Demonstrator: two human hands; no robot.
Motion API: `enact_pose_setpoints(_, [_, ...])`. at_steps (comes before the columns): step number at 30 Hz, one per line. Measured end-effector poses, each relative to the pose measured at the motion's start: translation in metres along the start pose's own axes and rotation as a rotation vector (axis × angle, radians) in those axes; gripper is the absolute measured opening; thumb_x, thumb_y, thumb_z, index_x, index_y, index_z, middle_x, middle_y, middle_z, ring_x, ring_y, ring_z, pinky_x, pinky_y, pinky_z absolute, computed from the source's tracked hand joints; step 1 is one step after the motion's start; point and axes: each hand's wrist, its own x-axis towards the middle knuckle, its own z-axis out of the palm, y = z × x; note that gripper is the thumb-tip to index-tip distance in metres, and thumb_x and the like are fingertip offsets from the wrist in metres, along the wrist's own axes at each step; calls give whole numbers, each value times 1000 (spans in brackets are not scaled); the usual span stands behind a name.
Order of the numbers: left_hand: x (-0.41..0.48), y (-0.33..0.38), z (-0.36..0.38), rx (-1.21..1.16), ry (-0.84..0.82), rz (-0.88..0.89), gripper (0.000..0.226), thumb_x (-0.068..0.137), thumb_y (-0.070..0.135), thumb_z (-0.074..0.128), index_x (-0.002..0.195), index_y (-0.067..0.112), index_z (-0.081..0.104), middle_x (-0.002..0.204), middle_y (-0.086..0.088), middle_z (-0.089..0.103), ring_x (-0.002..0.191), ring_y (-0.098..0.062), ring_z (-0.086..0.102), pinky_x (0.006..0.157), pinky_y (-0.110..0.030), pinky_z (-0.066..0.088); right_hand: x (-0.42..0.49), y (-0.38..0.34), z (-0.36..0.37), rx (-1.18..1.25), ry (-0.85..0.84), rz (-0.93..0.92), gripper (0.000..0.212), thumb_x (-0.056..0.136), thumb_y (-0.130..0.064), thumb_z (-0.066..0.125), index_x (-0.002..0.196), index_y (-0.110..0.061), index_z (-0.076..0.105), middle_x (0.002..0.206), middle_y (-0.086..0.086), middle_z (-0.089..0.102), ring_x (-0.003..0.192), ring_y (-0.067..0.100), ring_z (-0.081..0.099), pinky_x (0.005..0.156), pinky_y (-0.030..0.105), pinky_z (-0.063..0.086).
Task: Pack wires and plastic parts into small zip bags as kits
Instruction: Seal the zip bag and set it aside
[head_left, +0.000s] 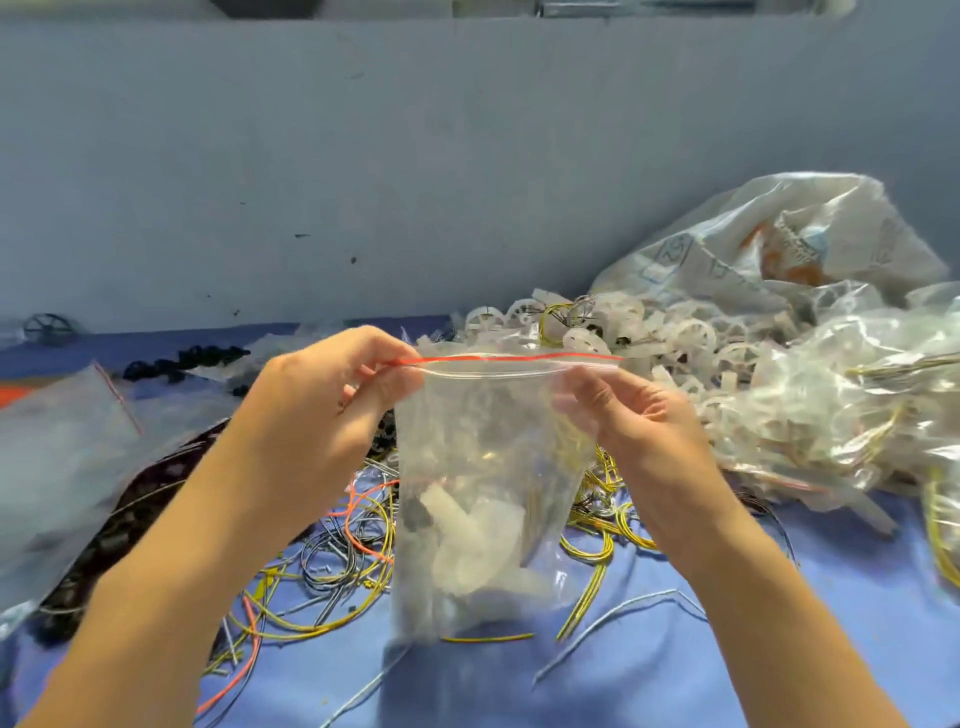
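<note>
Zip bag (488, 457) contents blurred, hazy; clear-bag heap (831, 415) cut off right.

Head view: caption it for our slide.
The left hand and right hand pinch the top of a zip bag holding white plastic parts, above loose wires on blue cloth.

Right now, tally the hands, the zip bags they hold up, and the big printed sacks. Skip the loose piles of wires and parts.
Hands: 2, the left hand and the right hand, each pinching the bag's top edge
Held zip bag: 1
Big printed sack: 1
Total: 4
</note>
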Motion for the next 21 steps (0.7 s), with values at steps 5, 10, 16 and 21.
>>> enact_pose_setpoints(5, [7, 0, -21, 128, 286, 152, 5, 92, 29, 62, 92, 32, 66, 85, 17, 68, 76, 4, 60, 71, -7, 42, 9, -28, 0, -14, 81, -273, 12, 92, -30, 67, 92, -26, 78, 85, -6, 75, 80, 4, 66, 80, 19, 52])
enact_pose_setpoints(10, [-1, -11, 4, 111, 128, 81, 6, 91, 19, 64, 93, 21, 68, 83, 18, 63, 76, -8, 57, 73, -25, 44, 0, -11, 11, -48, 126, -106, 13, 90, -22, 65, 88, -19, 77, 84, -8, 75, 77, 2, 64, 76, 17, 48])
enact_pose_setpoints(16, [-5, -4, -8, -366, 159, -22, 11, 87, 30, 61, 93, 39, 65, 83, 10, 70, 78, -9, 66, 80, -25, 48, -1, -25, 4, 79, 95, -115, 18, 80, -41, 68, 81, -25, 76, 72, -7, 66, 64, 9, 64, 68, 18, 52])
enact_pose_setpoints(21, [-2, 5, -14, -704, 221, 2, 26, 91, 11, 63, 110, 29, 63, 78, 5, 67, 71, -18, 69, 73, -25, 56, 0, -32, -3, 228, 39, -100, 26, 75, -44, 73, 86, -21, 76, 73, -3, 63, 58, 10, 60, 60, 22, 53])
